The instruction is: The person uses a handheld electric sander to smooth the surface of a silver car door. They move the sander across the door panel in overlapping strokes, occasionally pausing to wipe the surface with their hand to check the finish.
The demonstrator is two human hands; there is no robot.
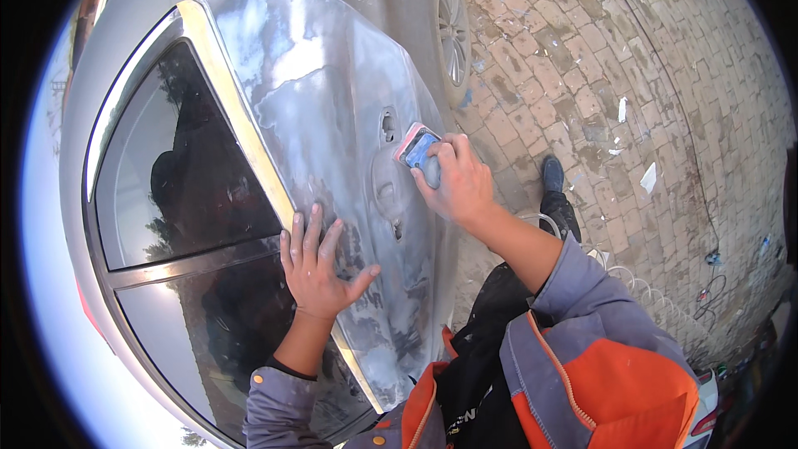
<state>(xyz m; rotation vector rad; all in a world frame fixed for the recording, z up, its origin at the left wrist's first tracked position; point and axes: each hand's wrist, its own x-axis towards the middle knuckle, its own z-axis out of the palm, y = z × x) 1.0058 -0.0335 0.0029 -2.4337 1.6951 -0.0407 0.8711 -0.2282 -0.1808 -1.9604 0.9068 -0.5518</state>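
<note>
My right hand grips a small sanding block, pink at the edge and blue on its face, pressed against the silver car door just right of the empty door-handle recess. My left hand lies flat with fingers spread on the same door, below the window trim strip. The door panel looks dull, scuffed and patchy with grey and white smears. The dark side windows reflect my silhouette.
A car wheel shows at the top. Brick paving stretches to the right, with scraps of white paper. A coiled hose and a thin cable lie on it. My dark shoe stands near the door.
</note>
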